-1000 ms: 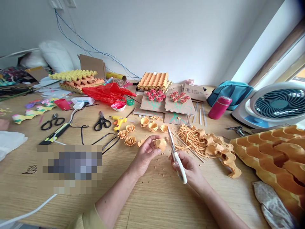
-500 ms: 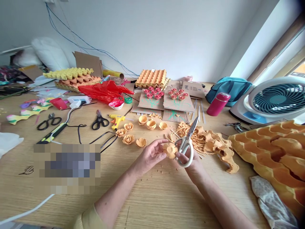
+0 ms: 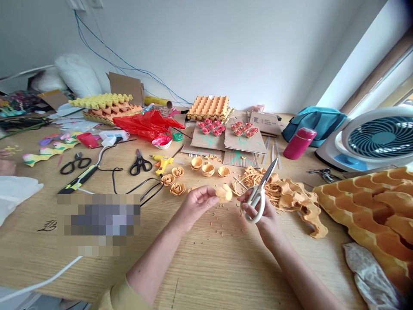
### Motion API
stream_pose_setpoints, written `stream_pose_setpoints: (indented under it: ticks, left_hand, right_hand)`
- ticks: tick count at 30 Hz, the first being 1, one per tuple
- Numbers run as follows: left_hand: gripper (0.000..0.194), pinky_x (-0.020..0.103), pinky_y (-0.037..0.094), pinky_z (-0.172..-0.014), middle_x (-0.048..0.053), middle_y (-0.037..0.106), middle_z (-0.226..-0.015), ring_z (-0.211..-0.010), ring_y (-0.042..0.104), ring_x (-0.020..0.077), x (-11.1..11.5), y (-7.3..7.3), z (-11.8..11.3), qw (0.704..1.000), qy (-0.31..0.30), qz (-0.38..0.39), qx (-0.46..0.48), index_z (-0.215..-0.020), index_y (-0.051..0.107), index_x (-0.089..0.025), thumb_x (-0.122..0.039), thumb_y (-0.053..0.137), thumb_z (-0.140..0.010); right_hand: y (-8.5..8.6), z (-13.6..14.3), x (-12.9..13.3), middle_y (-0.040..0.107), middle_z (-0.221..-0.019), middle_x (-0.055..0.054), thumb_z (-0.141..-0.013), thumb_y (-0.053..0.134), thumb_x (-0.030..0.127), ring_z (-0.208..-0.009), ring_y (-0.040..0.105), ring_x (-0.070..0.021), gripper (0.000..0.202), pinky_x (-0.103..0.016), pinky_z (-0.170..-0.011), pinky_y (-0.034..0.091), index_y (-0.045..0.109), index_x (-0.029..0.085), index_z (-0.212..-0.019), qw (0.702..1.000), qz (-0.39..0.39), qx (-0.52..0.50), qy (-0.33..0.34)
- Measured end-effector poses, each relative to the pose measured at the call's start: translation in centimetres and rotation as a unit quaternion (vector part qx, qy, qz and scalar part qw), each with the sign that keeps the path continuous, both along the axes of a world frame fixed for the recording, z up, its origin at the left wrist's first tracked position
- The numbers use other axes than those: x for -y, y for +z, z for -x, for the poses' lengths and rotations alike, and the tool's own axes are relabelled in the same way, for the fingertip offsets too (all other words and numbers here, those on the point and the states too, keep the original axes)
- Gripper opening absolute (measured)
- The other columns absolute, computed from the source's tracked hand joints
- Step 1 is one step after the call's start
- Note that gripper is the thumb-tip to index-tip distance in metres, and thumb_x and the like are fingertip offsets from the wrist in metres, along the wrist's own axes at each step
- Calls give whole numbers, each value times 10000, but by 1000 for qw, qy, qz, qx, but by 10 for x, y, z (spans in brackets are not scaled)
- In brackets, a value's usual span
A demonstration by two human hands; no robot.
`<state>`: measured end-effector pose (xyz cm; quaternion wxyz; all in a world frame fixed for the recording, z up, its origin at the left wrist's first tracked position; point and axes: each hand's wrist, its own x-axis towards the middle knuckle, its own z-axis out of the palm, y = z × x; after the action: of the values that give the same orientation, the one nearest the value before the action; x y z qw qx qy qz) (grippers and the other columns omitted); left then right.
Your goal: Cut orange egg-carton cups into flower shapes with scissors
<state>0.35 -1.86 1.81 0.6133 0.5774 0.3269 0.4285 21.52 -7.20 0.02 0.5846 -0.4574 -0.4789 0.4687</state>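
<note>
Between the fingertips and thumb of my left hand (image 3: 198, 204) is an orange egg-carton flower (image 3: 223, 193), slightly blurred. My right hand (image 3: 263, 217) grips white-handled scissors (image 3: 258, 193), their blades pointing up and away from me. A gap separates the scissors from the flower. Just beyond my left hand, several finished orange flowers (image 3: 177, 188) and stacked petal cups (image 3: 208, 169) stand on the wooden table (image 3: 206, 267). Small orange trimmings (image 3: 215, 224) are scattered beneath the hands. To the right of the scissors lies a heap of carton strips and scraps (image 3: 280, 187).
A yellow glue gun (image 3: 162, 164) and black scissors (image 3: 140, 163) lie to the left. Cardboard pieces with red flowers (image 3: 244, 137) stand at the back. Large egg trays (image 3: 364, 198), a pink bottle (image 3: 300, 143) and a fan (image 3: 380, 140) occupy the right side. Part of another person's hand (image 3: 8, 165) shows at far left.
My left hand has moved the flower up and left, away from the scissors, and it has turned. My right hand still holds the scissors. More trimmings show on the table.
</note>
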Motion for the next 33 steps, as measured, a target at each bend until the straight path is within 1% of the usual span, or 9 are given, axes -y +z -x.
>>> stream_pose_setpoints:
  ticks: [2,4,6,15,20,23,27,29,33]
  left_hand:
    - [149,273,432,-707,3,627,-765,-735,564,147,-5,13,15,983,82,-132,-101,-777,644,-180,-310,706,-813]
    - [121,281,423,-733,-1,610,-752,-753,565,150,-9,22,30,922,163,-272,-223,-723,624,-183,-222,668,-828]
    - [99,296,429,-783,5,617,-796,-801,584,159,-10,26,43,868,175,-349,-306,-753,639,-189,-183,636,-851]
    - [147,337,430,-790,29,626,-841,-829,561,192,13,10,74,716,166,-460,-499,-825,618,-194,-165,530,-939]
    - [168,364,386,-736,30,611,-783,-795,541,215,36,-5,86,642,139,-472,-588,-809,624,-200,-175,525,-942]
    - [140,373,392,-743,29,627,-798,-809,553,224,42,-10,85,646,121,-456,-600,-813,631,-207,-187,556,-929]
    - [97,370,442,-790,40,668,-917,-890,591,229,30,0,84,724,150,-402,-540,-906,642,-214,-310,642,-894]
    - [94,375,460,-856,48,681,-1006,-958,602,227,16,10,81,744,166,-383,-521,-967,638,-213,-282,599,-916]
    - [305,441,438,-979,81,664,-1159,-1123,580,276,-16,26,65,723,78,-381,-572,-1178,621,-212,-276,636,-880]
  right_hand:
    - [2,0,0,649,-925,-22,-808,768,407,-708,521,-152,331,-268,-597,443,558,242,-1004,1000,-11,11,-6]
    - [5,2,2,631,-893,-11,-814,759,417,-667,503,-141,316,-262,-575,438,561,242,-988,1000,-20,19,3]
    - [5,4,4,613,-880,-3,-832,740,420,-633,488,-131,296,-259,-551,429,556,245,-983,999,-28,29,18]
    - [-4,6,7,612,-829,1,-882,675,354,-767,560,-188,210,-336,-741,454,557,244,-1016,979,-82,187,7]
    - [-9,10,7,614,-846,1,-896,657,358,-779,564,-184,216,-325,-747,464,549,244,-1045,979,-70,193,21]
    - [-12,10,6,610,-855,-1,-894,668,379,-786,571,-182,230,-320,-750,470,556,242,-1040,978,-65,197,25]
    - [-14,8,5,605,-857,-1,-888,678,405,-781,564,-181,279,-318,-739,473,545,240,-1070,980,-62,188,33]
    - [-13,8,5,604,-853,1,-892,673,410,-770,560,-180,283,-319,-732,468,537,241,-1073,980,-60,185,35]
    - [-9,8,7,601,-854,0,-899,666,409,-781,556,-184,266,-324,-744,460,538,243,-1063,978,-63,197,37]
